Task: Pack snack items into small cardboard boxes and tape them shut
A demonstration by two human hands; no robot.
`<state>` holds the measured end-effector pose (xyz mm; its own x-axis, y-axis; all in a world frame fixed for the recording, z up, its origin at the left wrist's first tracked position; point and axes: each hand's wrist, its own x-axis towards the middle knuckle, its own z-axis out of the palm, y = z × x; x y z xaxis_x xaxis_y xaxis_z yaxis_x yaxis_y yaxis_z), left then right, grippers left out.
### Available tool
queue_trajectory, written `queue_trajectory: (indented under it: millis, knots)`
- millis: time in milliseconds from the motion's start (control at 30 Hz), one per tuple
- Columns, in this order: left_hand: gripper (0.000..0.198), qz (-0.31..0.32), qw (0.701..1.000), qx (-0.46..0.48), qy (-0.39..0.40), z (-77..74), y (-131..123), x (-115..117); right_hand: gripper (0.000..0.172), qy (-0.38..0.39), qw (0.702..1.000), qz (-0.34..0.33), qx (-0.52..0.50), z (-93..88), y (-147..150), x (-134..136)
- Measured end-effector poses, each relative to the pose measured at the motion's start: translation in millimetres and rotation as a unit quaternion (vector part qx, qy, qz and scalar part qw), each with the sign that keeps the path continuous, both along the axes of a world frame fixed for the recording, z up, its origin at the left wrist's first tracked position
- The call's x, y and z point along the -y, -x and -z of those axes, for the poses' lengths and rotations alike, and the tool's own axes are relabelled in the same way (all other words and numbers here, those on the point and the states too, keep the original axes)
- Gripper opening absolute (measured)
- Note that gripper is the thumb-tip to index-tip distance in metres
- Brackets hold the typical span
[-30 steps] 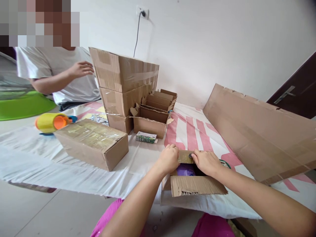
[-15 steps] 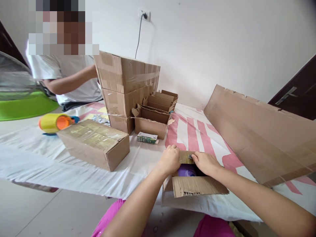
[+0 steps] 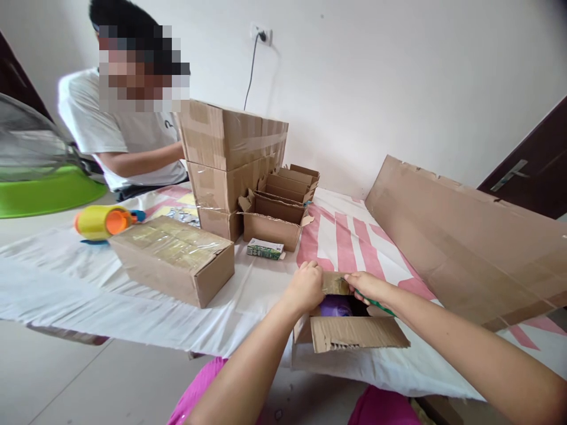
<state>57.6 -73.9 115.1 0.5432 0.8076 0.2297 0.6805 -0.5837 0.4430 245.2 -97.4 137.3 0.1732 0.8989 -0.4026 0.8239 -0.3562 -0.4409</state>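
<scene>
In front of me an opened cardboard box (image 3: 361, 334) stands at the table edge, its near flap folded outward. Something purple (image 3: 335, 306) lies inside it, partly hidden. My left hand (image 3: 308, 286) is closed on the left end of the box's far flap (image 3: 333, 285). My right hand (image 3: 367, 287) is closed around a thin green-handled tool (image 3: 376, 306). Its dark tip touches or hovers over the taped far flap; which of the two I cannot tell. The tool's exact kind is unclear.
A taped carton (image 3: 172, 254) lies to the left, beside a yellow-orange toy (image 3: 104, 222). Stacked cartons (image 3: 212, 139), open boxes (image 3: 272, 230) and a small printed box (image 3: 264, 248) stand ahead. A large cardboard sheet (image 3: 456, 236) leans right. Another person (image 3: 97, 118) sits behind the stack.
My right hand has turned slightly, and the green handle now shows beneath it. My left hand keeps its place on the flap. The other person has leaned toward the stacked cartons.
</scene>
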Motion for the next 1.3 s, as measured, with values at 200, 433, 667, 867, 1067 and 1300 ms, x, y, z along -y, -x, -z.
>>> queue_trajectory:
  millis: [200, 433, 667, 867, 1067, 1300]
  knots:
    - [0.012, 0.0, 1.0, 0.006, 0.007, -0.9, 2, 0, 0.036, -0.055, 0.997, 0.001, -0.059, 3.7, -4, 5]
    - [0.013, -0.002, 1.0, -0.002, 0.008, -3.6, 4, 2, 0.041, -0.2, 0.976, 0.018, -0.081, -32.2, -17, 2]
    - [0.015, -0.001, 1.0, -0.009, -0.005, -4.1, 5, 2, 0.034, -0.31, 0.871, -0.333, 0.187, -17.9, -16, 6]
    - [0.015, 0.0, 1.0, -0.01, 0.0, -2.7, 5, 2, 0.026, -0.334, 0.84, -0.393, 0.168, -6.4, -8, -4]
    - [0.016, 0.007, 1.0, 0.0, 0.005, -3.4, 5, 1, 0.014, -0.364, 0.881, -0.256, 0.161, -6.3, -9, -21]
    - [0.019, 0.002, 1.0, 0.005, 0.029, -5.1, 6, 0, 0.03, -0.463, 0.859, 0.023, 0.215, -43.6, -112, 6]
